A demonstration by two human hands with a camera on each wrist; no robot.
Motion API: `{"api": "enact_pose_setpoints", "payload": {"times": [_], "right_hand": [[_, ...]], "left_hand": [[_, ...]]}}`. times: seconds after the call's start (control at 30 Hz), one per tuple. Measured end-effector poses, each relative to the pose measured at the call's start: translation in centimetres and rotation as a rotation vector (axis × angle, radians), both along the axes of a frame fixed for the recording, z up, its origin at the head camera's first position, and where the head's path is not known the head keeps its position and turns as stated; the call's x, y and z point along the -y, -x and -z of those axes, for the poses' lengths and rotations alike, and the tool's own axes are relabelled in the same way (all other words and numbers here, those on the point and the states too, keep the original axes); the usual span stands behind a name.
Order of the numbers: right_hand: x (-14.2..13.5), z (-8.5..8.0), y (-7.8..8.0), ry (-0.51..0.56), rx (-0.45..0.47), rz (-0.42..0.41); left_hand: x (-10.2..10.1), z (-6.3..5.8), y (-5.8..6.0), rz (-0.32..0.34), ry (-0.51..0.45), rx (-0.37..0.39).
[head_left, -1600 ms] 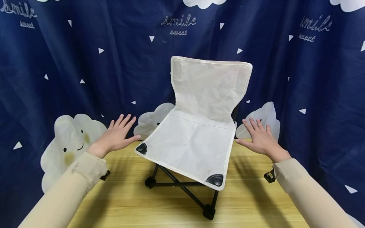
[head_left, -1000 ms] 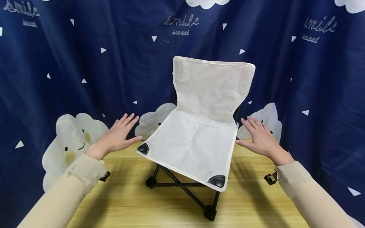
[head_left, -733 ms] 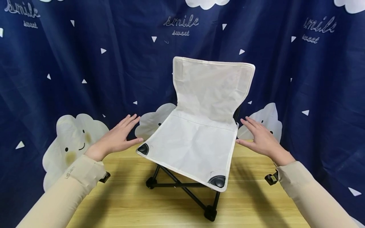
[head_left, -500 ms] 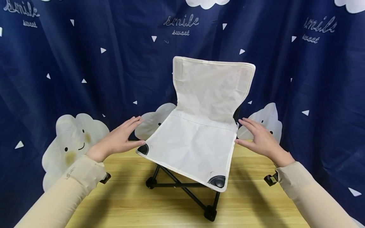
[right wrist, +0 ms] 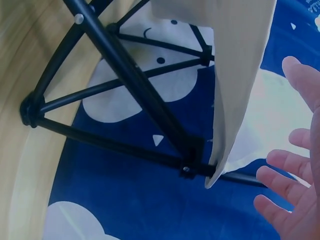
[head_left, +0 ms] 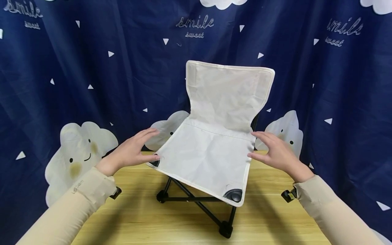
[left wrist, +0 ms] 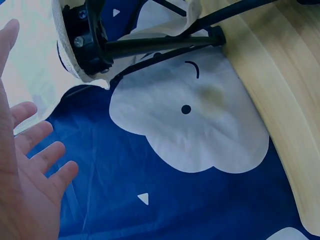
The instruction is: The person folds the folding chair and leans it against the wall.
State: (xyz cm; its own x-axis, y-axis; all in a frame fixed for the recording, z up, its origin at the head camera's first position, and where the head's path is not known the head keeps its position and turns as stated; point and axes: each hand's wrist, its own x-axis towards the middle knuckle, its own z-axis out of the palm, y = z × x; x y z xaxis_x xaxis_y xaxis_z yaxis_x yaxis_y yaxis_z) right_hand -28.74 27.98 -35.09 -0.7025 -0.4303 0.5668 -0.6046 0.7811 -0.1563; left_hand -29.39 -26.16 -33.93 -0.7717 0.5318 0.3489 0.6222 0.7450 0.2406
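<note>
A folding chair (head_left: 211, 149) with a white fabric seat and backrest stands in the middle of the head view. Its crossed black legs (head_left: 196, 200) show below the seat. My left hand (head_left: 130, 149) is beside the seat's left edge, its thumb overlapping the black front-left corner patch. On the other side, my right hand (head_left: 275, 149) has its fingertips right at the seat's right edge, toward the back. Both hands have relaxed, extended fingers and hold nothing. In the left wrist view, the fingers (left wrist: 40, 145) spread beside the seat corner; the right wrist view shows the other hand's fingers (right wrist: 280, 180) beside the fabric.
The chair stands on a light wooden tabletop (head_left: 137, 224). Behind it hangs a dark blue curtain (head_left: 137, 68) with white clouds and triangles. A small black device (head_left: 115, 193) sits at the left cuff, another black device (head_left: 289, 195) at the right.
Both hands have moved inward toward the seat edges, and their spread fingers have drawn closer and turned toward the chair. The chair itself stays where it was.
</note>
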Motion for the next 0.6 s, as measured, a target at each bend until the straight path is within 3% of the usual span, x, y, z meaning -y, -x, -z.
{"api": "enact_pose_setpoints", "payload": {"times": [0.6], "right_hand": [[1.9,0.3,-0.2,-0.027,-0.098,-0.149]], "left_hand": [[-0.1,0.6,-1.1,0.058,0.000,-0.032]]}}
